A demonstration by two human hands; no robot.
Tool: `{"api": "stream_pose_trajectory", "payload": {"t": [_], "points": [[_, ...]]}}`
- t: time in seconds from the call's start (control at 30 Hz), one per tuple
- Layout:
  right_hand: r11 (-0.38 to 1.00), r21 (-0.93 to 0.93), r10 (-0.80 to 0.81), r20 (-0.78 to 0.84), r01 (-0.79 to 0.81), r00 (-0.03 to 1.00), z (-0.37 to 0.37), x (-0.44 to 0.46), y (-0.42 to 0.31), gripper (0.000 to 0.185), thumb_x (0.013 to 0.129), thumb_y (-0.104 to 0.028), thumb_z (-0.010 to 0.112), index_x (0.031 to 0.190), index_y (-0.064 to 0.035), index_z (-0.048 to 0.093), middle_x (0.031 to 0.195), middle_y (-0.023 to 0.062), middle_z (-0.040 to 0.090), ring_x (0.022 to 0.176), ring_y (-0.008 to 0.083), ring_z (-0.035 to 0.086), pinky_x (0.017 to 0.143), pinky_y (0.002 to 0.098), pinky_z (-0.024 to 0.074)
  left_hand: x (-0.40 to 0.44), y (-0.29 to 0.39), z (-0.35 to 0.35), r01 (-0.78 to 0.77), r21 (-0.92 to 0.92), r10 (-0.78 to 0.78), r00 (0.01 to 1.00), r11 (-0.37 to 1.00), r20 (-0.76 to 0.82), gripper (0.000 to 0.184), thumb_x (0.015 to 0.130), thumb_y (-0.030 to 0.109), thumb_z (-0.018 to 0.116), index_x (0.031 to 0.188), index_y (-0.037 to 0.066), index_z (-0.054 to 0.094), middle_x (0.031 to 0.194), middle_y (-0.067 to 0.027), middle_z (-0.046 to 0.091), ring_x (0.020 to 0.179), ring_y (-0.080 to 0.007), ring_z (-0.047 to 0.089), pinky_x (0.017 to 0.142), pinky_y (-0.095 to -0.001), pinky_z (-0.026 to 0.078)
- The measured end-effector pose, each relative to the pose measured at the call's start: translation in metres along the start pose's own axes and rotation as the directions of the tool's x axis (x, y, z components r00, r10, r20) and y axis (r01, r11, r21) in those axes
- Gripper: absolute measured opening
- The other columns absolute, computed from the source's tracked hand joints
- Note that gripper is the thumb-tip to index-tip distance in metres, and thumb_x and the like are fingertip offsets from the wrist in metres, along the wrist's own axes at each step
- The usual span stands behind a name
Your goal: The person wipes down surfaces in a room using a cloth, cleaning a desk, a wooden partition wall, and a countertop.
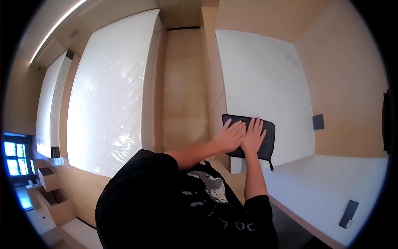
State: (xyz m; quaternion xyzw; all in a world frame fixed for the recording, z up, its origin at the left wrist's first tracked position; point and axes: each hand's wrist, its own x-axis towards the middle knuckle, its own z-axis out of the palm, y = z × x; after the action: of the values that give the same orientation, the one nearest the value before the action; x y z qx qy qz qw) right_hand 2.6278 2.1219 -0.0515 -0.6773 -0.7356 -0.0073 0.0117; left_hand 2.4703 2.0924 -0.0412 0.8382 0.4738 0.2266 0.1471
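Note:
A black zippered case with a small strap at its lower right corner lies flat on the white countertop, near its front left edge. My left hand rests on the left half of the case, palm down with its fingers extended. Right beside it, my right hand lies flat on the middle of the case, fingers pointing away and slightly apart. The two hands touch or slightly overlap at the thumbs. Neither hand is wrapped around anything.
To the left stands a large mattress in clear plastic, with a second mattress beyond it. A wooden floor strip runs between the mattress and countertop. A dark wall plate is at the right, and open wooden boxes are at lower left.

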Motion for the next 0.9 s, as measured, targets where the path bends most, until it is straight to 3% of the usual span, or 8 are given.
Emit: {"api": "stream_pose_trajectory", "payload": {"t": [0.1, 0.2, 0.4, 0.6, 0.67, 0.73, 0.9], "points": [[0.998, 0.043, 0.036, 0.018, -0.037, 0.999, -0.010, 0.031, -0.014, 0.064, 0.101, -0.040, 0.045, 0.156, -0.0089, 0.035, 0.166, 0.0123, 0.027, 0.154, 0.0308, 0.022, 0.122, 0.0576, 0.0166, 0.025, -0.030, 0.001, -0.002, -0.042, 0.006, 0.997, 0.999, 0.075, 0.056, 0.094, 0.022, 0.054, 0.145, 0.000, 0.047, 0.154, -0.0183, 0.044, 0.147, -0.0333, 0.036, 0.119, -0.0554, 0.025], [0.996, 0.087, 0.016, -0.011, -0.015, 1.000, -0.017, 0.054, -0.022, 0.064, 0.100, -0.039, 0.046, 0.155, -0.0088, 0.037, 0.165, 0.0126, 0.029, 0.153, 0.0308, 0.023, 0.122, 0.0580, 0.0170, 0.038, -0.052, -0.014, -0.041, -0.101, 0.044, 0.999, 0.994, 0.022, 0.055, 0.091, 0.017, 0.055, 0.143, 0.000, 0.048, 0.154, -0.0178, 0.044, 0.147, -0.0330, 0.036, 0.119, -0.0541, 0.025], [0.989, 0.141, 0.051, -0.069, -0.041, 0.996, -0.018, 0.091, -0.044, 0.063, 0.099, -0.042, 0.046, 0.153, -0.0086, 0.042, 0.162, 0.0138, 0.035, 0.151, 0.0317, 0.028, 0.121, 0.0586, 0.0195, 0.068, -0.086, -0.035, -0.003, 0.026, 0.000, 0.991, 1.000, 0.134, 0.061, 0.084, 0.013, 0.058, 0.143, 0.003, 0.047, 0.155, -0.0134, 0.045, 0.147, -0.0292, 0.036, 0.121, -0.0510, 0.024], [0.951, 0.277, 0.191, -0.177, -0.137, 0.966, -0.016, 0.155, -0.056, 0.062, 0.096, -0.040, 0.053, 0.147, -0.0068, 0.048, 0.157, 0.0155, 0.041, 0.148, 0.0339, 0.034, 0.119, 0.0594, 0.0227, 0.130, -0.140, -0.047, -0.132, -0.024, 0.134, 0.985, 0.991, 0.111, 0.060, 0.084, 0.010, 0.055, 0.143, 0.003, 0.047, 0.153, -0.0153, 0.048, 0.144, -0.0335, 0.041, 0.118, -0.0554, 0.027], [0.947, 0.282, 0.226, -0.253, -0.151, 0.941, -0.017, 0.187, -0.072, 0.060, 0.093, -0.038, 0.056, 0.145, -0.0064, 0.051, 0.156, 0.0159, 0.042, 0.146, 0.0347, 0.036, 0.118, 0.0595, 0.0245, 0.159, -0.176, -0.062, -0.208, 0.006, 0.205, 0.969, 0.978, 0.136, 0.059, 0.085, 0.012, 0.057, 0.143, 0.005, 0.048, 0.153, -0.0133, 0.048, 0.145, -0.0316, 0.041, 0.118, -0.0546, 0.026], [0.952, 0.267, 0.221, -0.268, -0.148, 0.938, 0.012, 0.193, -0.062, 0.060, 0.093, -0.037, 0.057, 0.144, -0.0063, 0.051, 0.155, 0.0162, 0.043, 0.146, 0.0346, 0.037, 0.117, 0.0594, 0.0249, 0.164, -0.191, -0.034, -0.254, 0.021, 0.250, 0.962, 0.967, 0.111, 0.058, 0.086, 0.014, 0.058, 0.143, 0.006, 0.048, 0.153, -0.0113, 0.048, 0.145, -0.0301, 0.041, 0.119, -0.0540, 0.026], [0.946, 0.272, 0.249, -0.272, -0.174, 0.930, 0.023, 0.217, -0.079, 0.059, 0.093, -0.038, 0.057, 0.141, -0.0039, 0.053, 0.153, 0.0176, 0.045, 0.145, 0.0349, 0.037, 0.117, 0.0590, 0.0252, 0.190, -0.233, -0.046, -0.351, 0.043, 0.340, 0.926, 0.935, 0.164, 0.056, 0.087, 0.015, 0.058, 0.142, 0.007, 0.051, 0.154, -0.0095, 0.047, 0.145, -0.0277, 0.041, 0.119, -0.0521, 0.026]]}}
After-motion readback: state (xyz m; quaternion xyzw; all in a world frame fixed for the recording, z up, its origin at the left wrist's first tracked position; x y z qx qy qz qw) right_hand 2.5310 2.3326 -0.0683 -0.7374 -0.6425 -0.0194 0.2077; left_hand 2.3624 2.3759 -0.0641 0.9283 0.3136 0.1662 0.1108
